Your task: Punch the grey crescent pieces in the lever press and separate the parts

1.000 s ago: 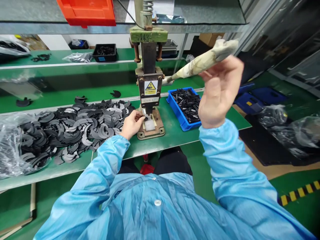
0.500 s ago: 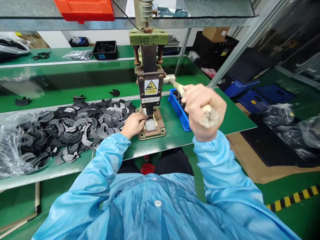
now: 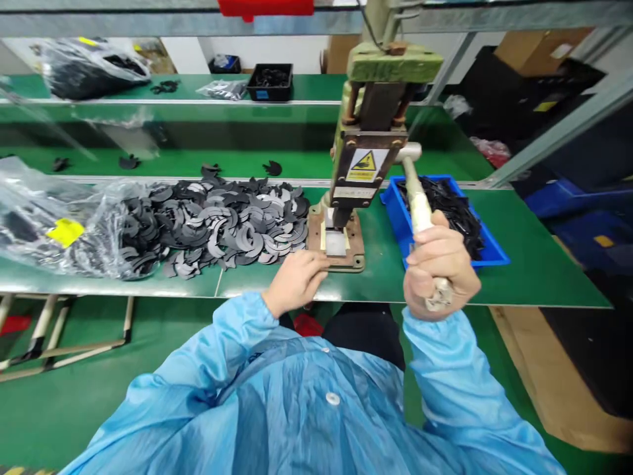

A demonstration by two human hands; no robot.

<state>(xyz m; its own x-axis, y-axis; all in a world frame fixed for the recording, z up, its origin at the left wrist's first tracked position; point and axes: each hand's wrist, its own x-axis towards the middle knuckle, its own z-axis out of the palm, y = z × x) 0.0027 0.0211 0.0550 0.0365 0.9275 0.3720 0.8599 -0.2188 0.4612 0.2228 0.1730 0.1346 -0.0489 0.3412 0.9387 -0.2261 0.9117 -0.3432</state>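
Pale wrapping is covering the lever (image 3: 418, 199), and the right hand (image 3: 440, 270) is clasping it, fingers curled fully round. The lever is slanting nearward from the right side of the press (image 3: 364, 163). The left hand (image 3: 299, 278) is resting at the near-left edge of the base (image 3: 355, 236), fingers loosely bent; whether they are pinching anything, I cannot tell. Dark curved parts (image 3: 242, 227) are lying left, a blue bin (image 3: 489, 258) is standing right.

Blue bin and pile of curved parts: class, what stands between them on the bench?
In the head view, the lever press stands between the pile of curved parts and the blue bin, its base on the green bench.
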